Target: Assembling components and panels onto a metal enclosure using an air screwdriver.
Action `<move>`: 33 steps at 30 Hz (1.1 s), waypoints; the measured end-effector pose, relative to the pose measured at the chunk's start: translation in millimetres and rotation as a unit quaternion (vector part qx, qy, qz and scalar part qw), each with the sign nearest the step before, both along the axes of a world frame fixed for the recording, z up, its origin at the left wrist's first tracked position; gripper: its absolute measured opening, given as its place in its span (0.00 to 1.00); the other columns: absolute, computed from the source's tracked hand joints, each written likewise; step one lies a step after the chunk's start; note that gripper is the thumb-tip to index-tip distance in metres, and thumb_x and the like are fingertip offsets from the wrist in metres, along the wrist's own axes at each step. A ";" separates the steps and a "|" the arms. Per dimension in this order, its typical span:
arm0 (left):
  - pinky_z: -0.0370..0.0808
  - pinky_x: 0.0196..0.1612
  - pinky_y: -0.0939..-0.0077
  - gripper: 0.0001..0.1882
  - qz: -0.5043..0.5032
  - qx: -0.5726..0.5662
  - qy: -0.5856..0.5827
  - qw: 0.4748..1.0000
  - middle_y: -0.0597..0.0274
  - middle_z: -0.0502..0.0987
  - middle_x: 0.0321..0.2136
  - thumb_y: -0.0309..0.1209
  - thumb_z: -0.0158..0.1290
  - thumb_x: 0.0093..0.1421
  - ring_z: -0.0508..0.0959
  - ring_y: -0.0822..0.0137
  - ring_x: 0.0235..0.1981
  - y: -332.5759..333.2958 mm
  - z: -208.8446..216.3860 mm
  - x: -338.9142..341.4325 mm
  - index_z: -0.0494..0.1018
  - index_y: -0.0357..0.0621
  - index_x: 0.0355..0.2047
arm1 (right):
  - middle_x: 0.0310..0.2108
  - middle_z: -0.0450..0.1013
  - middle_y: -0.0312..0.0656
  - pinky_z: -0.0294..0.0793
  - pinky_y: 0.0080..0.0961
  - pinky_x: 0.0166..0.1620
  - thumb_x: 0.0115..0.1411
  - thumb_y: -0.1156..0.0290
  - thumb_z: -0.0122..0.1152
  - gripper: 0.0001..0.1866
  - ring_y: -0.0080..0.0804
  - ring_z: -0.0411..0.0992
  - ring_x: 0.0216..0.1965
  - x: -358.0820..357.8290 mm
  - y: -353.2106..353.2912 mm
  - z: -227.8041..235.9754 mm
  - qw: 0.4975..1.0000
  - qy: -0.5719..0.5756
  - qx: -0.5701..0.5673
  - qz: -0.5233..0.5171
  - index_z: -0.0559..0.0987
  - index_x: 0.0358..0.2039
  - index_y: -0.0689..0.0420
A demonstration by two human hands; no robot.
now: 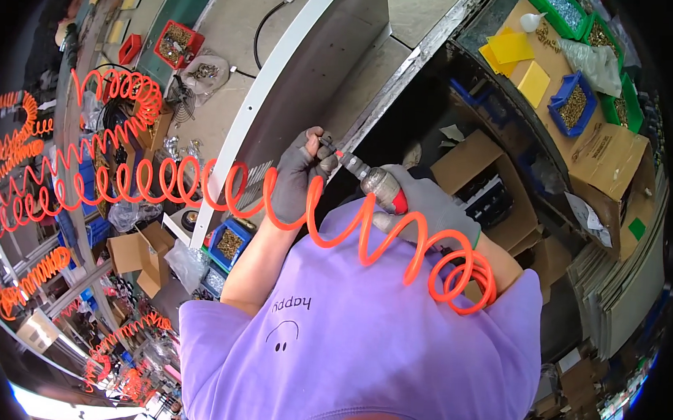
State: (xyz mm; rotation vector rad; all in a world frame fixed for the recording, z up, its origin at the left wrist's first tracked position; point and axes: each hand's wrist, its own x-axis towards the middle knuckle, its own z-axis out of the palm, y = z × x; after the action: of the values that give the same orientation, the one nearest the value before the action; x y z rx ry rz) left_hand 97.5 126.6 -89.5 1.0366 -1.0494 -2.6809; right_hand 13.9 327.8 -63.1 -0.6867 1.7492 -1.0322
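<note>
My right hand (pixel 435 209), in a grey glove, is wrapped round a red and silver air screwdriver (pixel 383 188). The tool's thin bit points up and left toward my left hand (pixel 300 176). That hand wears a grey glove with bare fingertips, and its fingers are closed at the bit's tip. Whatever they pinch there is too small to make out. Just beyond my left hand stands a large grey metal panel (pixel 305 87) with a pale bent edge and vent slots. An orange coiled air hose (pixel 366 234) loops across in front of both forearms.
At the right, a bench holds a blue bin (pixel 572 104) of brass-coloured screws, green bins (pixel 623 107) and yellow cards (pixel 533 83). Open cardboard boxes (pixel 479 168) sit below. Left are a red bin (pixel 179 43), a blue bin (pixel 229 244) and more orange hoses (pixel 122 96).
</note>
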 end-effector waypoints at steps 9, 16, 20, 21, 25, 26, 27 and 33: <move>0.66 0.29 0.86 0.16 0.010 0.096 0.011 0.995 0.68 0.65 0.22 0.38 0.46 0.63 0.67 0.75 0.24 -4.5 -0.9 8.7 0.63 0.37 0.43 | 0.27 0.74 0.48 0.72 0.39 0.35 0.48 0.59 0.61 0.29 0.49 0.73 0.31 4.1 -8.7 10.6 0.998 -0.001 0.053 0.018 0.63 0.48 0.56; 0.65 0.27 0.87 0.18 -0.008 0.160 0.053 0.986 0.69 0.65 0.22 0.43 0.46 0.62 0.66 0.76 0.22 -7.2 -4.5 10.8 0.64 0.39 0.39 | 0.27 0.74 0.47 0.72 0.38 0.34 0.47 0.60 0.62 0.29 0.48 0.74 0.30 7.0 -8.8 9.4 1.000 -0.016 0.015 0.012 0.64 0.48 0.56; 0.65 0.28 0.87 0.17 -0.026 0.078 0.050 0.995 0.69 0.64 0.22 0.43 0.45 0.63 0.65 0.76 0.22 -7.3 -3.8 14.4 0.64 0.39 0.38 | 0.27 0.74 0.47 0.72 0.37 0.34 0.47 0.60 0.62 0.29 0.48 0.74 0.30 6.5 -10.6 12.5 0.999 -0.030 0.011 0.018 0.64 0.48 0.56; 0.64 0.29 0.86 0.17 -0.027 0.050 0.056 0.997 0.68 0.64 0.23 0.42 0.44 0.63 0.65 0.76 0.23 -6.8 -3.2 15.5 0.64 0.38 0.38 | 0.27 0.74 0.47 0.72 0.37 0.34 0.47 0.60 0.62 0.29 0.48 0.74 0.30 7.6 -10.2 10.9 0.999 -0.029 0.011 0.018 0.64 0.48 0.56; 0.64 0.32 0.85 0.18 -0.015 -0.013 0.030 0.999 0.66 0.64 0.26 0.42 0.41 0.64 0.65 0.77 0.26 -5.5 2.9 20.3 0.63 0.37 0.41 | 0.28 0.74 0.46 0.72 0.34 0.35 0.48 0.59 0.62 0.29 0.45 0.74 0.31 9.3 -9.4 5.4 0.999 -0.041 0.001 0.023 0.65 0.49 0.56; 0.64 0.32 0.85 0.18 -0.011 -0.015 0.030 0.999 0.66 0.64 0.26 0.42 0.41 0.64 0.65 0.77 0.26 -3.5 7.8 21.0 0.63 0.37 0.41 | 0.28 0.74 0.46 0.72 0.32 0.36 0.48 0.59 0.62 0.30 0.44 0.74 0.31 8.7 -10.2 5.3 0.998 -0.060 -0.004 0.026 0.64 0.50 0.56; 0.63 0.32 0.86 0.19 -0.020 -0.062 0.004 0.998 0.66 0.64 0.27 0.43 0.41 0.65 0.64 0.76 0.26 1.0 17.7 17.0 0.63 0.37 0.42 | 0.28 0.74 0.46 0.72 0.32 0.36 0.48 0.59 0.62 0.30 0.44 0.74 0.31 10.1 -9.5 5.5 0.998 -0.059 -0.003 0.024 0.64 0.50 0.56; 0.58 0.23 0.86 0.18 0.045 0.009 0.086 0.995 0.71 0.57 0.20 0.44 0.41 0.64 0.57 0.78 0.19 -8.3 38.6 18.7 0.67 0.41 0.39 | 0.27 0.73 0.45 0.71 0.31 0.35 0.47 0.60 0.62 0.31 0.41 0.74 0.29 12.8 -9.1 12.9 0.993 -0.093 -0.068 -0.036 0.64 0.49 0.57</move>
State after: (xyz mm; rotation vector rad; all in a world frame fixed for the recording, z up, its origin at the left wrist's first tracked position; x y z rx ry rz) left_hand 116.3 118.2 -50.9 0.8179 -0.9260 -2.6562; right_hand 26.6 318.7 -50.2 -0.5946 1.5619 -1.2345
